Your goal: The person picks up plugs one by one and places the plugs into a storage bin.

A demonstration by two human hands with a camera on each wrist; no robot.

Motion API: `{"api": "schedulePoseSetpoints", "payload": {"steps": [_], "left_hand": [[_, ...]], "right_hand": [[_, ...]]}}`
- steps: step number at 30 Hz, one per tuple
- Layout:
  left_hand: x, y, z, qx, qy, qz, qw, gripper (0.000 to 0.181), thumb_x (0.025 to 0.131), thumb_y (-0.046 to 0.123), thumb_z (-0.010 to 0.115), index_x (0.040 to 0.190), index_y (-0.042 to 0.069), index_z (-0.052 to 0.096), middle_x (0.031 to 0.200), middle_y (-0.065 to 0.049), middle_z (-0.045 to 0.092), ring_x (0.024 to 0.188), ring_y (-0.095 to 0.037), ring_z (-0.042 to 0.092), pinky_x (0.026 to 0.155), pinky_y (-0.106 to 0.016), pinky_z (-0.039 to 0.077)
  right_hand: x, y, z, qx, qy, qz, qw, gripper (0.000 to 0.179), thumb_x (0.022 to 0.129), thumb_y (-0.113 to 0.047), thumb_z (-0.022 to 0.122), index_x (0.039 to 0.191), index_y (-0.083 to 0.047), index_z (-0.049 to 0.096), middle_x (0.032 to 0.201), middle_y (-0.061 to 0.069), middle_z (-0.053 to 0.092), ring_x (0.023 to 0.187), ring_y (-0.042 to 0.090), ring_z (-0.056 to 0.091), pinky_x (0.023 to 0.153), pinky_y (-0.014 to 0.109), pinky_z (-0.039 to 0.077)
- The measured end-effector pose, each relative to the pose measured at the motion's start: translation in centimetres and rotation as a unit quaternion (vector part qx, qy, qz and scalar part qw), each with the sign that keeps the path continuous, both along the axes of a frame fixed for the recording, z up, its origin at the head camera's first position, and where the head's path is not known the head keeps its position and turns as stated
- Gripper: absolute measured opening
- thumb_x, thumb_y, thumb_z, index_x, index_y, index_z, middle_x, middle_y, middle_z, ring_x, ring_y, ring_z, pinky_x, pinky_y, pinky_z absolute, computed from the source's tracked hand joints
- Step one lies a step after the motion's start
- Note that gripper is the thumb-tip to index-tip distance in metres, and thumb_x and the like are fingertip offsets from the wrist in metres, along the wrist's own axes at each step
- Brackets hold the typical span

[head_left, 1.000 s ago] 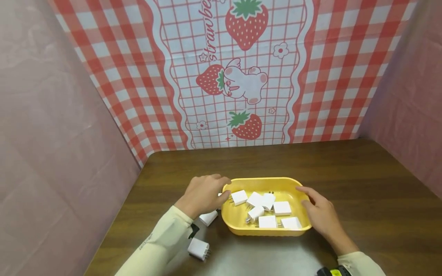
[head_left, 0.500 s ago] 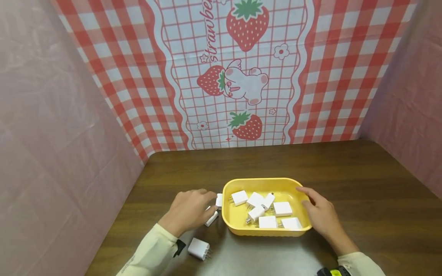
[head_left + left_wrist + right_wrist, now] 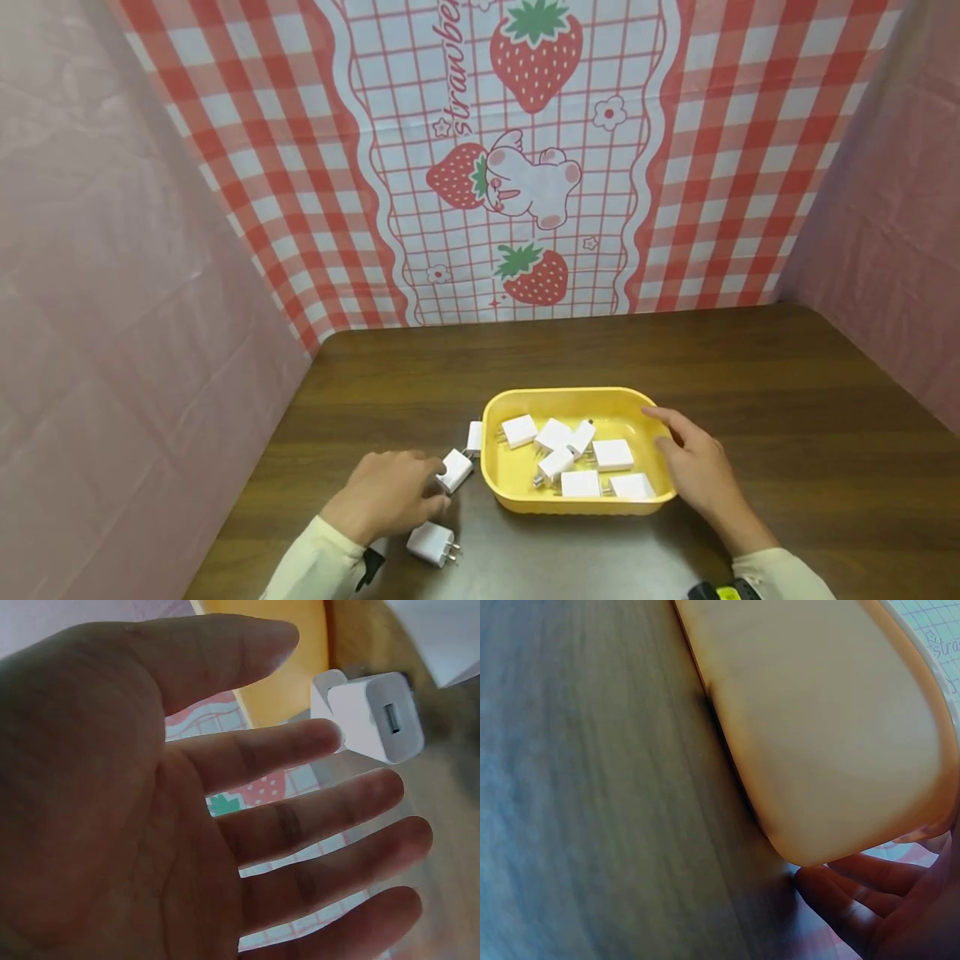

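Observation:
My left hand (image 3: 390, 492) hovers left of the yellow bin, palm down with fingers spread and nothing held. Its index fingertip overlaps a white USB wall charger (image 3: 455, 471), whose port side (image 3: 394, 716) shows in the left wrist view. Another white charger (image 3: 432, 543) lies just below the thumb, prongs pointing right. A third charger (image 3: 475, 437) stands against the left wall of the yellow bin (image 3: 577, 505). At the bin's right end, my right hand (image 3: 701, 467) grips the wall, with fingertips over the rim and other fingers (image 3: 844, 900) along the outside.
Several white chargers (image 3: 581, 483) lie jumbled inside the bin, mostly toward its left and front. The brown wooden table (image 3: 375, 367) meets a red checked strawberry cloth (image 3: 532, 275) at the back. Pink cloth (image 3: 150, 333) hangs at the left side.
My left hand has moved from over the bin's left rim leftward and nearer to me, uncovering the loose chargers. One charger in the bin's pile has tipped over. The right hand keeps its place.

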State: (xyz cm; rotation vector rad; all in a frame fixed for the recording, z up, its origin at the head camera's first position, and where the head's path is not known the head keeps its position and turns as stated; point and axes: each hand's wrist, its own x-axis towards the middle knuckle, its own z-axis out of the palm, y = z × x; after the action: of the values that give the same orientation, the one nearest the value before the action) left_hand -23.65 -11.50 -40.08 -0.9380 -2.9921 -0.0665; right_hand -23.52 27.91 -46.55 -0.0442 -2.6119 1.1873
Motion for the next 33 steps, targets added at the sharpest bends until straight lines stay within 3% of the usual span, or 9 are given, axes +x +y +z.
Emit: {"api": "schedulePoseSetpoints", "payload": {"steps": [4,9,15,21,24,28,33], "left_hand": [[0.5,-0.4,-0.6,-0.004,-0.021,0.006,0.9998,0.034,0.081,0.047,0.076,0.101,0.02,0.071,0.088,0.005,0.066,0.073,-0.02,0.063,0.057,-0.042,0.046],[0.9,-0.9,-1.4,-0.005,-0.052,0.015,0.9985,0.048,0.077,0.057,0.077,0.11,0.022,0.072,0.101,0.001,0.068,0.085,-0.022,0.066,0.066,-0.045,0.05],[1.3,-1.4,-2.1,0.01,-0.073,0.016,0.9971,0.05,0.074,0.059,0.078,0.112,0.028,0.072,0.098,0.005,0.064,0.085,-0.018,0.064,0.067,-0.042,0.049],[1.9,-1.6,-2.5,0.021,-0.065,0.012,0.9976,0.05,0.078,0.068,0.07,0.106,0.026,0.071,0.09,0.006,0.061,0.072,-0.013,0.058,0.059,-0.037,0.045],[2.2,-1.7,-2.7,0.03,-0.062,0.002,0.9976,0.059,0.075,0.076,0.066,0.105,0.026,0.07,0.09,0.008,0.06,0.068,-0.01,0.054,0.056,-0.034,0.042],[2.3,-1.6,-3.0,0.036,-0.061,-0.012,0.9974,0.065,0.069,0.078,0.069,0.107,0.026,0.069,0.09,0.009,0.06,0.068,-0.007,0.051,0.056,-0.03,0.039],[2.4,-1.4,-3.3,0.043,-0.058,-0.025,0.9971,0.053,0.072,0.067,0.076,0.107,0.027,0.071,0.094,0.009,0.062,0.069,-0.004,0.051,0.055,-0.026,0.038]], "right_hand": [[0.0,0.0,-0.1,0.004,0.007,-0.001,1.0,0.035,0.1,-0.009,0.053,0.133,-0.008,0.063,0.13,0.022,0.062,0.091,0.029,0.059,0.067,0.031,0.046],[0.1,0.0,-0.1,0.005,0.008,-0.001,1.0,0.034,0.099,-0.009,0.053,0.132,-0.008,0.063,0.128,0.022,0.063,0.091,0.029,0.059,0.068,0.031,0.046],[0.0,0.0,-0.1,0.005,0.003,0.0,1.0,0.035,0.1,-0.01,0.052,0.133,-0.008,0.063,0.129,0.022,0.062,0.093,0.029,0.059,0.069,0.032,0.046],[0.2,0.0,-0.1,0.0,-0.005,0.004,1.0,0.035,0.1,-0.01,0.052,0.134,-0.007,0.062,0.132,0.023,0.06,0.096,0.031,0.059,0.07,0.033,0.047],[0.1,0.0,-0.1,-0.001,-0.01,0.005,0.9999,0.036,0.1,-0.01,0.051,0.135,-0.008,0.061,0.133,0.023,0.059,0.099,0.032,0.059,0.071,0.034,0.047],[0.1,0.1,-0.1,0.0,-0.005,0.001,1.0,0.036,0.1,-0.01,0.051,0.134,-0.009,0.062,0.132,0.022,0.06,0.098,0.032,0.058,0.072,0.034,0.046],[0.2,0.0,-0.1,0.004,-0.002,0.0,1.0,0.035,0.1,-0.011,0.052,0.134,-0.009,0.063,0.132,0.022,0.06,0.097,0.031,0.058,0.073,0.036,0.046]]}}
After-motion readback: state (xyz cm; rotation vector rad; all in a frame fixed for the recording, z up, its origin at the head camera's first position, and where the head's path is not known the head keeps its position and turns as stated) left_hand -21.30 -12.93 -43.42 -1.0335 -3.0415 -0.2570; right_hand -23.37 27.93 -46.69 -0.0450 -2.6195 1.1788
